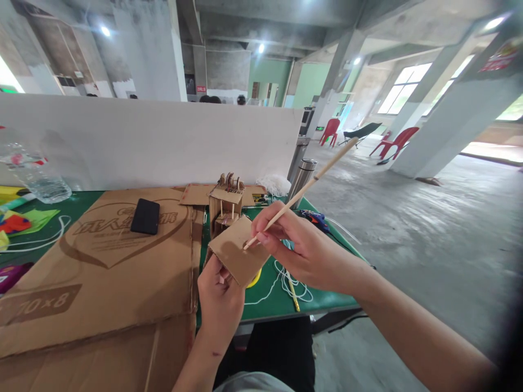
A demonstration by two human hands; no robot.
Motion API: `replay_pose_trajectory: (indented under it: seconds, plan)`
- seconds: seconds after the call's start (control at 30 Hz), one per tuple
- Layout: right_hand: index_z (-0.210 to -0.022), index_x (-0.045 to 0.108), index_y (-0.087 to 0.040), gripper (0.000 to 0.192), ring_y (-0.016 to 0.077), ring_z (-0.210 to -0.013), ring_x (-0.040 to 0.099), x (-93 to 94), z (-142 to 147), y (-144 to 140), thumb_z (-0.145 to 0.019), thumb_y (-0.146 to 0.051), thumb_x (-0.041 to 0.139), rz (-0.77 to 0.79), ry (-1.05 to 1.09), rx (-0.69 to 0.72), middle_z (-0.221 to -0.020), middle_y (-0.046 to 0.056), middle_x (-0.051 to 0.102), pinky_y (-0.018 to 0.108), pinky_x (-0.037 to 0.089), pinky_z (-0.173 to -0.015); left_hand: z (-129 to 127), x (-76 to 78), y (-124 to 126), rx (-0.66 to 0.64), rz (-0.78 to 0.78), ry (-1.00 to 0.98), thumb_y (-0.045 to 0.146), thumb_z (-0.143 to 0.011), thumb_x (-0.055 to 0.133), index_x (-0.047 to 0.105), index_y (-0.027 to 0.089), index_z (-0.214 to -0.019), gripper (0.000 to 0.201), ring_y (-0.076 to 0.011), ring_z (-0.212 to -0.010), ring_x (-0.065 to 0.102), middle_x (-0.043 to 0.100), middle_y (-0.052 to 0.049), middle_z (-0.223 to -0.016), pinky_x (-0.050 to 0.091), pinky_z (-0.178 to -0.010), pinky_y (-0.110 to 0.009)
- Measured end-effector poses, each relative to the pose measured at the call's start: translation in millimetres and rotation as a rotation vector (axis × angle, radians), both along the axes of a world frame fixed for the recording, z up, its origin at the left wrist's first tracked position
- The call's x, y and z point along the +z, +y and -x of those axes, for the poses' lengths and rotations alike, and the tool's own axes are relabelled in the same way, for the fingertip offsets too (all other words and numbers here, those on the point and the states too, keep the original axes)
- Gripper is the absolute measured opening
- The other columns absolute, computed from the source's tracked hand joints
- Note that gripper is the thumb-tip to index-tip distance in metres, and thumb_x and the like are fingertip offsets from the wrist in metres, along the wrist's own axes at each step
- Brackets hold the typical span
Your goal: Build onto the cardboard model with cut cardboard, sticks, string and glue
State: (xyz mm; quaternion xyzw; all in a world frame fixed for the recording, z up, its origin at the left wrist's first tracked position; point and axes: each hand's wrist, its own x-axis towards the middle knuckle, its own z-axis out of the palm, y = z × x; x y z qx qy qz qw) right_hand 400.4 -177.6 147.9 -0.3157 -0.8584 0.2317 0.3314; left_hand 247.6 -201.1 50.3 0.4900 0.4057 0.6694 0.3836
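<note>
Okay, open floor (408,228) right, past green table's (335,294) right edge. Large cardboard sheet (131,294) covers table's left side, overhanging near edge. Cardboard structure (226,195) far centre, two short sticks (233,211) upright in its opening. Clear bottle (49,185) far left, contents unclear; steel flask (304,172) far right, contents hidden. Left hand (223,291) grips cardboard square's (231,239) near-left edge, held above table. Right hand's (294,245) fingers pinch wooden stick (324,169), lower tip at square's face.
</note>
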Motion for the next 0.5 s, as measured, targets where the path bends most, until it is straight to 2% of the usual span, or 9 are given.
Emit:
replay_pose_trajectory:
  seconds: [0.13, 0.27, 0.4, 0.5]
  plan:
    - [-0.097, 0.043, -0.023, 0.005, 0.0152, -0.077, 0.058, 4.8, 2, 0, -0.1, -0.019, 0.041, -0.032, -0.116, 0.006, -0.092, 0.003, 0.06, 0.031, 0.045, -0.066, -1, -1.3, -2, -0.041, 0.008, -0.034, 0.029, -0.072, 0.079, 0.072, 0.018, -0.101, 0.031, -0.0221, -0.087, 0.073, 0.078, -0.006, -0.094, 0.058, -0.077, -0.027]
    - [-0.096, 0.042, -0.024, 0.008, 0.0139, -0.07, 0.054, 10.9, 3, -1, -0.098, -0.016, 0.042, -0.039, -0.203, 0.015, -0.084, 0.0, 0.059, 0.029, 0.042, -0.062, 0, 1.7, -1, -0.085, 0.024, -0.071, 0.025, -0.072, 0.078, 0.074, 0.018, -0.095, 0.024, -0.0213, -0.083, 0.073, 0.078, -0.005, -0.091, 0.058, -0.074, -0.026]
    - [-0.095, 0.044, -0.024, 0.015, 0.0147, -0.076, 0.055, 12.0, 2, -3, -0.096, -0.01, 0.041, -0.03, -0.218, 0.029, -0.09, 0.0, 0.06, 0.03, 0.042, -0.066, 3, 4.0, 1, -0.131, 0.043, -0.116, 0.026, -0.071, 0.078, 0.074, 0.018, -0.088, 0.019, -0.0233, -0.087, 0.073, 0.077, -0.006, -0.086, 0.057, -0.072, -0.026]
    - [-0.096, 0.047, -0.024, 0.019, 0.0148, -0.079, 0.055, 10.1, 3, -3, -0.096, -0.007, 0.039, -0.021, -0.22, 0.034, -0.093, 0.0, 0.062, 0.03, 0.043, -0.07, 4, 2.9, 2, -0.087, 0.022, -0.093, 0.021, -0.07, 0.077, 0.072, 0.018, -0.089, 0.02, -0.0193, -0.081, 0.072, 0.077, -0.005, -0.089, 0.054, -0.065, -0.022]
